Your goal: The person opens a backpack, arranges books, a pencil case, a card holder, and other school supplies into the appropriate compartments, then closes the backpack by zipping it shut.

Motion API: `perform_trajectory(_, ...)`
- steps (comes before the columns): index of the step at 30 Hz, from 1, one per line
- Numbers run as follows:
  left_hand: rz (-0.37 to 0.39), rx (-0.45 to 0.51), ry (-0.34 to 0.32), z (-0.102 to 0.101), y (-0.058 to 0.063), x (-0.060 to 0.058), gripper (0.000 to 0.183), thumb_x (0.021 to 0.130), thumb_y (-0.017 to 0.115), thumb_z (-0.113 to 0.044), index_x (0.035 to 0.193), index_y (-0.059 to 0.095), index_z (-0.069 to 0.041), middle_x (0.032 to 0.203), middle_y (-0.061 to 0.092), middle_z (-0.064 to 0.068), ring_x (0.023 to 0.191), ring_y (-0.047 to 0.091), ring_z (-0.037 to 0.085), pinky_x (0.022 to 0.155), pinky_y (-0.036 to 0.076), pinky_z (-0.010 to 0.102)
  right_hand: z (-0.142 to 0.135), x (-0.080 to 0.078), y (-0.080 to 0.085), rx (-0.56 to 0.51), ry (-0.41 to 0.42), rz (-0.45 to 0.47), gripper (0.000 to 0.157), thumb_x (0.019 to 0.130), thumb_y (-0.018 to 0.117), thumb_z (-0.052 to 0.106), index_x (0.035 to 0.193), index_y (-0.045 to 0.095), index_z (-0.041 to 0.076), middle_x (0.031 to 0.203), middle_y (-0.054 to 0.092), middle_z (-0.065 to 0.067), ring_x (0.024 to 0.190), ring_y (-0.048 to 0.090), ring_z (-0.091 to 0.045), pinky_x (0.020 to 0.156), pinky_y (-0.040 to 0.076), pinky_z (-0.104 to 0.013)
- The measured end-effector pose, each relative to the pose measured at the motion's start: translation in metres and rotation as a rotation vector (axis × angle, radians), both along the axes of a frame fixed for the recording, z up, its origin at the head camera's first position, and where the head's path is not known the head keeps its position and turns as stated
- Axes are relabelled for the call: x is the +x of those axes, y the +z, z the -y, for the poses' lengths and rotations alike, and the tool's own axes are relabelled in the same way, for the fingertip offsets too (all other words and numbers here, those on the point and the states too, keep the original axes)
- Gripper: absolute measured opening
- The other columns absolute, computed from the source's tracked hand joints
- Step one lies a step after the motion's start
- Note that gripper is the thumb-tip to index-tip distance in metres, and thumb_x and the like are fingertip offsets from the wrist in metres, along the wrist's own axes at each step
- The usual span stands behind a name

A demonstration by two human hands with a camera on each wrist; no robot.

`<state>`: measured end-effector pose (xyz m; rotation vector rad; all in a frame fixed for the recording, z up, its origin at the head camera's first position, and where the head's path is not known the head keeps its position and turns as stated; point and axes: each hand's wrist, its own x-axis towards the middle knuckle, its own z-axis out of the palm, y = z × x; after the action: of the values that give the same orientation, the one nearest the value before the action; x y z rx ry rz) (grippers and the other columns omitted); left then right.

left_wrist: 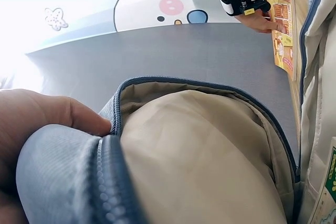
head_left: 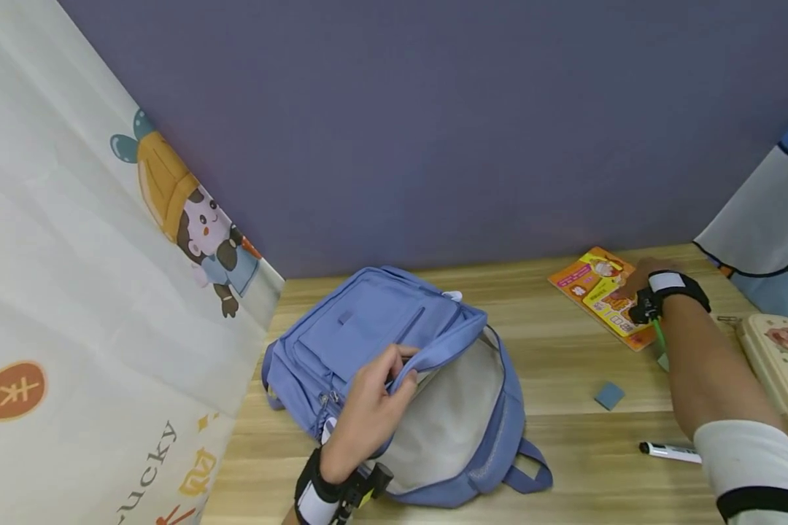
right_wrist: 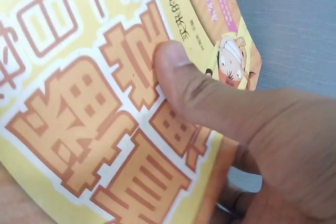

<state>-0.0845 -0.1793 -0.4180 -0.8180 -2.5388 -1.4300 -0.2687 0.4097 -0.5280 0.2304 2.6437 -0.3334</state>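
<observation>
A blue backpack (head_left: 348, 328) lies on the table with its main compartment unzipped, showing a beige lining (head_left: 456, 415). My left hand (head_left: 371, 408) pinches the edge of its front panel between thumb and fingers and holds it up. Inside the bag, at the lower right of the left wrist view, part of a green-and-white printed item (left_wrist: 327, 187) shows. Far to the right, my right hand (head_left: 646, 277) grips an orange and yellow book (head_left: 591, 281). In the right wrist view the thumb (right_wrist: 194, 87) presses on the cover, while the other fingers are mostly hidden at the book's edge.
A small blue-grey square (head_left: 608, 395) and a black-capped white marker (head_left: 673, 453) lie below the book. At the right edge stands a cream pencil case (head_left: 775, 350), partly behind the right forearm. A grey-blue wall (head_left: 433, 146) backs the table, with printed curtains (head_left: 72, 219) at both sides.
</observation>
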Motion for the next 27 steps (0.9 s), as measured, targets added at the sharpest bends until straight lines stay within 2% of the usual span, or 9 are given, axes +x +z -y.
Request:
perform_trajectory(2,0.003,0.003,-0.001,-0.001,0.001,0.000,0.035,0.100,0.063,-0.001,0.080,0.037,-0.014,0.131,0.075,-0.001,0.069,0.048,0.007,0.062,0.043,0.023,-0.004,0.002,0.005,-0.049,-0.021,0.004,0.134,0.072,0.078,0.082,0.141,0.040,-0.027,0.137,0.041,-0.054,0.120,0.050,-0.069,0.100,0.049,-0.071)
perform_trajectory(5,0.005,0.007,-0.002,-0.002,0.002,0.000,0.035,0.100,0.063,-0.001,0.080,0.037,-0.014,0.130,0.076,-0.001,0.071,0.050,0.008,0.062,0.042,0.023,-0.004,0.004,0.014,-0.189,-0.079,0.016,0.137,0.078,0.082,0.072,0.154,0.022,-0.025,0.148,0.029,-0.054,0.130,0.040,-0.071,0.103,0.046,-0.072)
perform_trajectory(9,0.009,0.008,-0.005,-0.003,0.003,0.000,0.035,0.100,0.063,-0.001,0.080,0.037,-0.014,0.130,0.076,-0.001,0.078,0.056,0.010,0.063,0.044,0.023,0.003,0.002,0.028,-0.287,-0.097,-0.040,0.139,0.080,0.088,0.060,0.158,0.007,-0.022,0.156,0.015,-0.053,0.139,0.023,-0.074,0.111,0.036,-0.077)
perform_trajectory(15,0.018,0.014,-0.001,-0.003,0.002,0.000,0.034,0.100,0.063,-0.001,0.080,0.038,-0.014,0.129,0.076,-0.002,0.080,0.057,0.011,0.063,0.044,0.023,0.033,0.003,0.065,-0.257,0.020,-0.106,0.113,0.089,0.084,0.045,0.154,0.024,-0.025,0.151,0.029,-0.054,0.135,0.032,-0.072,0.108,0.037,-0.079)
perform_trajectory(17,0.015,0.013,0.003,-0.003,0.002,0.000,0.035,0.100,0.063,-0.001,0.080,0.037,-0.014,0.129,0.076,-0.001,0.079,0.056,0.011,0.063,0.043,0.023,0.046,0.005,0.079,-0.278,0.052,-0.153,0.108,0.092,0.082,0.039,0.155,0.021,-0.025,0.152,0.027,-0.053,0.136,0.032,-0.072,0.109,0.035,-0.079)
perform_trajectory(19,0.011,0.008,0.006,-0.003,0.002,0.000,0.035,0.100,0.063,-0.001,0.080,0.037,-0.014,0.129,0.076,-0.001,0.078,0.056,0.010,0.063,0.043,0.023,0.059,0.008,0.091,-0.339,0.060,-0.205,0.099,0.096,0.079,0.033,0.156,0.024,-0.023,0.150,0.037,-0.050,0.133,0.043,-0.066,0.108,0.040,-0.076)
perform_trajectory(23,0.003,0.001,0.010,-0.003,0.001,0.000,0.035,0.100,0.063,-0.002,0.080,0.038,-0.015,0.129,0.076,0.000,0.079,0.055,0.010,0.064,0.043,0.023,0.081,0.013,0.111,-0.534,0.006,-0.284,0.082,0.099,0.077,0.027,0.157,0.033,-0.011,0.121,0.071,-0.028,0.104,0.071,-0.038,0.090,0.059,-0.052)
perform_trajectory(25,0.006,0.001,0.010,-0.003,0.001,0.000,0.035,0.100,0.063,-0.002,0.080,0.037,-0.015,0.128,0.076,0.000,0.079,0.055,0.010,0.064,0.043,0.023,0.090,0.015,0.119,-0.622,-0.023,-0.308,0.077,0.101,0.076,0.031,0.158,0.036,-0.003,0.103,0.077,-0.013,0.088,0.075,-0.026,0.076,0.062,-0.042)
perform_trajectory(27,0.008,0.003,0.009,-0.003,0.001,0.000,0.035,0.100,0.063,-0.001,0.080,0.037,-0.015,0.129,0.076,0.001,0.078,0.054,0.010,0.064,0.043,0.023,0.099,0.018,0.127,-0.688,-0.044,-0.315,0.078,0.102,0.074,0.035,0.160,0.034,0.004,0.098,0.077,-0.004,0.081,0.076,-0.023,0.071,0.063,-0.040)
